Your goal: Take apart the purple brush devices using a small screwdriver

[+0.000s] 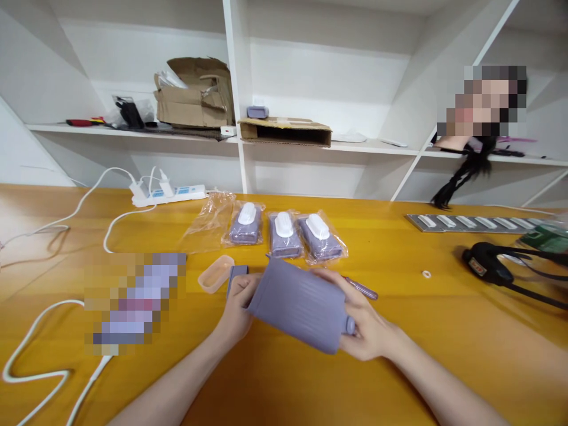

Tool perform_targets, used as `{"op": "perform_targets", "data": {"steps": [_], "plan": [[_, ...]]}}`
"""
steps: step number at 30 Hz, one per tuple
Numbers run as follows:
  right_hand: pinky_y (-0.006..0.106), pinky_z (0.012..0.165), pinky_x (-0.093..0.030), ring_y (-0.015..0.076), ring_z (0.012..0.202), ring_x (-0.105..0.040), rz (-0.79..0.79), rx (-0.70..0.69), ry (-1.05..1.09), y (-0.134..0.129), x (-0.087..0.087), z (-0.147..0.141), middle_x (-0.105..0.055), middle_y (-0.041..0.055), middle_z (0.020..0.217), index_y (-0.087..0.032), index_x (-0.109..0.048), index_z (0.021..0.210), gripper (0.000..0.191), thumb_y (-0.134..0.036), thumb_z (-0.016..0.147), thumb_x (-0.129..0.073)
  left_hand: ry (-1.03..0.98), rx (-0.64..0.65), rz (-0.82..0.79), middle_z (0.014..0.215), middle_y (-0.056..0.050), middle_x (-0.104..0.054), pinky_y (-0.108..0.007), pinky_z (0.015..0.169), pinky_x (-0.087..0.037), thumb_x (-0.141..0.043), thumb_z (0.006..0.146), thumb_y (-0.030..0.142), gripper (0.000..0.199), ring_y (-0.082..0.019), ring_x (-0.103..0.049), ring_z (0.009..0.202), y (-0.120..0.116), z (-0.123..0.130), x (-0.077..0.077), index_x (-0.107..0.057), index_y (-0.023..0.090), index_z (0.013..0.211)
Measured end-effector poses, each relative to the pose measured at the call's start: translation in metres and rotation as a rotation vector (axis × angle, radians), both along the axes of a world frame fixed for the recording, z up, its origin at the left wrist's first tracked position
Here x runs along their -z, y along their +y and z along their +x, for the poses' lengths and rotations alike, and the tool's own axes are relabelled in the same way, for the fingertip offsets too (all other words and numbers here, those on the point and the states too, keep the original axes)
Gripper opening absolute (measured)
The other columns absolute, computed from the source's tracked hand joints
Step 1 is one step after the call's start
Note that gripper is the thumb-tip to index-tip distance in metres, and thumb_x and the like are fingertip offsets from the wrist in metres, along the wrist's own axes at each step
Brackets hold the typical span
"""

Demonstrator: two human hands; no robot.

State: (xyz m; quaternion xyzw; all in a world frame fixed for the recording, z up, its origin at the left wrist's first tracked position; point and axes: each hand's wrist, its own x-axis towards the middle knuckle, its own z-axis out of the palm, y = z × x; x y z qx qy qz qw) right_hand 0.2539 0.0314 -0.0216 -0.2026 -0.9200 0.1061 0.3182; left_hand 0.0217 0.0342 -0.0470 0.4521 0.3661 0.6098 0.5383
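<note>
Both hands hold a purple, ribbed, flat rectangular case [299, 305] tilted above the wooden table. My left hand [239, 307] is closed on its left edge, thumb and fingers pressed together. My right hand [366, 325] grips the right end, beside a small round knob. A short purple strip [239, 271] shows behind my left hand; whether it joins the case, I cannot tell. Left of it lies a peach-coloured oval tray [216, 274]. Just beyond my right hand rests a slim purple stick-like piece [361, 289]. What the case contains is hidden.
Behind the hands lie three plastic-wrapped purple cases with white oval pieces [284, 226]. At left are a blurred phone-like device [144, 299], cables and a power strip [171, 195]. At right are a metal strip [465, 222], black headgear [488, 263] and a small ring [426, 274].
</note>
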Motion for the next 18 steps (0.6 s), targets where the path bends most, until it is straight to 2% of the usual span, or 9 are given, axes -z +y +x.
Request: {"op": "perform_targets", "data": {"steps": [4,7,11,16,18], "plan": [[0.041,0.094,-0.045,0.0266,0.118,-0.047,0.023,-0.025,-0.053,-0.003,-0.001,-0.002,-0.04,0.0145,0.128,-0.018,-0.057,0.086,0.018,-0.012,0.069,-0.051,0.012,0.062,-0.039,0.043,0.005,-0.027,-0.024,0.044,-0.017,-0.061,0.067,0.045,0.046,-0.007,-0.02,0.044,-0.001,0.001,-0.004,-0.036,0.018,0.04],[0.042,0.089,-0.048,0.0271,0.111,-0.051,-0.028,-0.013,-0.101,-0.009,-0.002,-0.005,-0.043,0.0156,0.121,-0.017,-0.057,0.084,0.014,-0.019,0.072,-0.051,-0.008,0.055,-0.072,0.043,0.005,-0.026,-0.024,0.043,-0.02,-0.062,0.064,0.045,0.047,-0.007,-0.021,0.044,-0.002,0.001,-0.004,-0.032,0.019,0.039],[0.045,0.089,-0.048,0.0318,0.11,-0.052,-0.078,0.017,-0.18,-0.016,0.001,-0.009,-0.046,0.0207,0.118,-0.012,-0.056,0.099,0.035,-0.033,0.07,-0.058,-0.029,-0.022,-0.119,0.045,0.004,-0.032,-0.025,0.045,-0.026,-0.065,0.058,0.047,0.044,-0.009,-0.028,0.046,-0.005,0.002,-0.001,-0.036,0.02,0.04],[0.037,0.091,-0.048,0.0284,0.113,-0.052,-0.164,0.013,-0.178,-0.016,0.004,-0.009,-0.052,0.0183,0.119,-0.013,-0.056,0.108,0.043,-0.021,0.065,-0.058,0.008,-0.189,-0.168,0.058,0.0,-0.05,-0.028,0.056,-0.036,-0.066,0.058,0.052,0.035,-0.015,-0.044,0.059,-0.009,-0.001,0.001,-0.055,0.02,0.053],[0.033,0.091,-0.048,0.0252,0.109,-0.055,-0.265,0.007,-0.155,-0.014,0.004,-0.007,-0.058,0.0146,0.113,-0.014,-0.056,0.11,0.046,-0.015,0.064,-0.054,0.086,-0.15,-0.158,0.062,-0.001,-0.053,-0.029,0.059,-0.037,-0.063,0.062,0.055,0.037,-0.017,-0.047,0.064,-0.012,-0.002,-0.002,-0.06,0.019,0.059]]}}
